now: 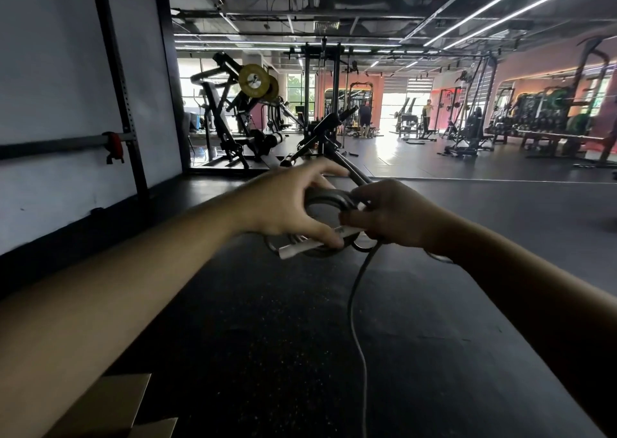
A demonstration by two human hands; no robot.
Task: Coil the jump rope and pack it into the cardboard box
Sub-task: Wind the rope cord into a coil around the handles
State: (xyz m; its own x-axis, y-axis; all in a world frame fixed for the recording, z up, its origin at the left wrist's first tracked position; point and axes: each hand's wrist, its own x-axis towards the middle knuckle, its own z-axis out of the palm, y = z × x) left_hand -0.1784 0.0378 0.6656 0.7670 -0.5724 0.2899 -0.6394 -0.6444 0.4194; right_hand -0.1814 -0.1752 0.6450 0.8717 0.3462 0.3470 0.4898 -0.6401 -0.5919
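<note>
Here, at the far left, a rack (123,110) is seen against the white wall (50,70), and low in the corner the flaps of the box (110,407) are just caught at the frame's edge, close under the left forearm. Further in, the left hand (283,204) is held out at arm's length, its fingers curled over the top of the coil (329,200) and its thumb pressed along a pale handle (310,245) beneath, so that the loops are pinned together and kept from springing apart. The rope (354,304) is thus gathered between the two hands, above the dark floor (267,337) and well clear of it. To the right, the right hand (394,217) is closed round the coil's other side, where the strands cross; it appears to be placed there so that the free length can be fed round into another loop. From under that hand a loose tail is let hang, and it is carried down and out of the bottom of the frame, so its end cannot be told. The coiling is judged to be part done, with slack left to take in. Open floor is given on all sides of the hands, and a clear path down and leftward to the box is left; the wall alone closes the left. Far right, benches (467,144) and racks are kept well apart.
</note>
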